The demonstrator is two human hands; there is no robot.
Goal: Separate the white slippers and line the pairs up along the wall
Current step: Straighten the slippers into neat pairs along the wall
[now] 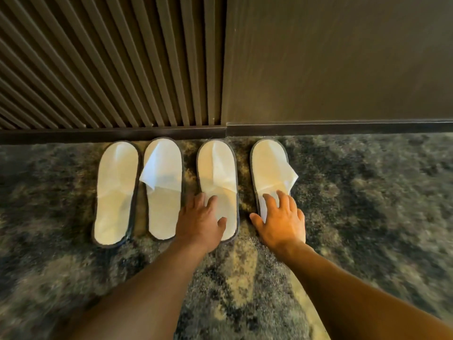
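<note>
Four white slippers in a row on the carpet (355, 192), toes at the skirting board (343, 127), ahead of both hands. Left hand (199, 223) spread flat, fingers open, resting on the heel of the third slipper (217, 173). Right hand (282, 220) likewise splayed open, gripping nothing, pressing the heel of the fourth slipper (268, 168). First slipper (116, 192) and second slipper (163, 190) touching, left of the left hand.

No readable text anywhere

The four flat white fabric slippers with grey edging (163, 190), two of them under the spread fingers of the hands, carry no logo, label or number, and neither wall panel beyond the hands bears any sign.
</note>
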